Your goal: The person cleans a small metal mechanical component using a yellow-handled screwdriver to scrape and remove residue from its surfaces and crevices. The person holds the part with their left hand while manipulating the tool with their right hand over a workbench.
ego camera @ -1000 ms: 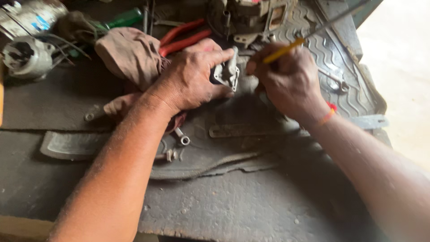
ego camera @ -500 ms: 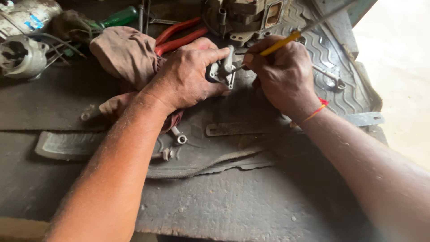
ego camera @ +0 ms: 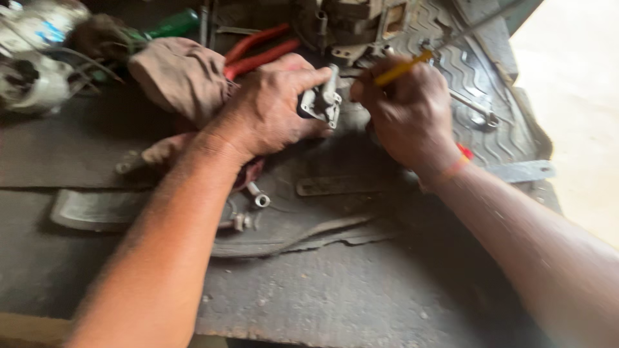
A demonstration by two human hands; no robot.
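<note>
left hand (ego camera: 274, 106) – fingers curled, gripping | right hand (ego camera: 406, 109) – fisted, pinching

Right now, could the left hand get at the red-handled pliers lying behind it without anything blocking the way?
Probably yes, though not freely: the red-handled pliers lie just beyond the left hand, uncovered beside the brown cloth. But its fingers are gripping the small grey metal part, which it would have to release first.

From here I see red-handled pliers (ego camera: 258, 55) lying beside a crumpled brown rag (ego camera: 180, 74), with a green-handled tool (ego camera: 171, 24) behind it. A silver wrench (ego camera: 474, 109) rests on the ribbed black rubber mat (ego camera: 480, 71). Small metal bolts (ego camera: 258, 196) lie nearer me.
</note>
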